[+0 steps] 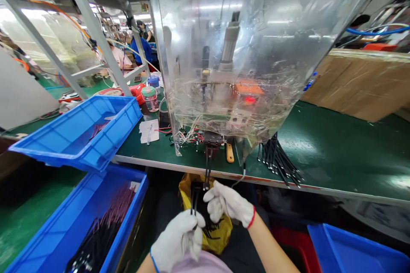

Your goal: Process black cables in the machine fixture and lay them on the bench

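My left hand (179, 234), in a white glove with a blue cuff edge, is closed around thin black cables (193, 202) that stand up from its fingers. My right hand (229, 204), gloved in white with a red cuff edge, pinches at the lower ends of another pair of black cables (208, 168). That pair runs down from a dark metal fixture (212, 138) at the table's front edge. Above the fixture stands a machine behind a clear plastic guard (275, 59); a red light glows inside. Both hands are in front of the table edge, over a yellow bag (219, 239).
Black cables (278, 160) lie bundled right of the guard. Blue bins (96, 153) stand at left, the lower one holding dark cables (102, 226). A wooden-handled tool (229, 153), paper (149, 131), a jar (149, 98) and a cardboard box (361, 81) rest on the green table (346, 149).
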The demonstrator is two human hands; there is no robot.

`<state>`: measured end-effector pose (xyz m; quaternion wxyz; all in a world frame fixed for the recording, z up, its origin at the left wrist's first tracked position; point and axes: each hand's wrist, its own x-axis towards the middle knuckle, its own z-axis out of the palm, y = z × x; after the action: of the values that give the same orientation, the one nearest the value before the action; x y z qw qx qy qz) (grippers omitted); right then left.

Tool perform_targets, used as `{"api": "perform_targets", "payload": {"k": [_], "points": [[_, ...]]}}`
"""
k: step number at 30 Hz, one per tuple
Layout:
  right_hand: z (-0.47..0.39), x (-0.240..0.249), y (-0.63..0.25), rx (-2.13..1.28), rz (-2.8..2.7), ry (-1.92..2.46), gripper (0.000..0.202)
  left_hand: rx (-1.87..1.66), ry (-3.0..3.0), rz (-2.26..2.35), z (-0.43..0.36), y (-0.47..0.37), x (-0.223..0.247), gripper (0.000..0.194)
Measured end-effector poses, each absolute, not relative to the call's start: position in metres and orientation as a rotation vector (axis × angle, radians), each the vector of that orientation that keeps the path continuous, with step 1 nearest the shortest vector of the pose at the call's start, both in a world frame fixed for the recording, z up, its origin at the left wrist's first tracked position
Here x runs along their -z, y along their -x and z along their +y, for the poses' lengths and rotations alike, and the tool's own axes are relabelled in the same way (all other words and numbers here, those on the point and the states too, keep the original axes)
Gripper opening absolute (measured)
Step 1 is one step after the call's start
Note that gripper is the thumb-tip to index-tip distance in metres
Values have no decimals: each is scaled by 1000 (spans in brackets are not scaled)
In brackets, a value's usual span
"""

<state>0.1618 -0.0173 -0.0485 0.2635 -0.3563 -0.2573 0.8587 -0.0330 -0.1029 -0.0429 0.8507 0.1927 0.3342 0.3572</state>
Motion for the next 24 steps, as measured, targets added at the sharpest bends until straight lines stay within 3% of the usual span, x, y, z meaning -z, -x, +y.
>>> {"api": "perform_targets", "payload": {"k": [2, 7, 24], "points": [[-37, 71, -158, -2369, -580, 958, 53, -599, -607, 740, -108, 41, 51, 31], [-47, 84, -135, -2026, -340, 957, 25, -406, -830, 1013, -110, 52, 65, 31], [-28, 104, -142, -1843, -178, 1107, 21, -374, -1018, 1130, -101, 57, 57, 29]]}}
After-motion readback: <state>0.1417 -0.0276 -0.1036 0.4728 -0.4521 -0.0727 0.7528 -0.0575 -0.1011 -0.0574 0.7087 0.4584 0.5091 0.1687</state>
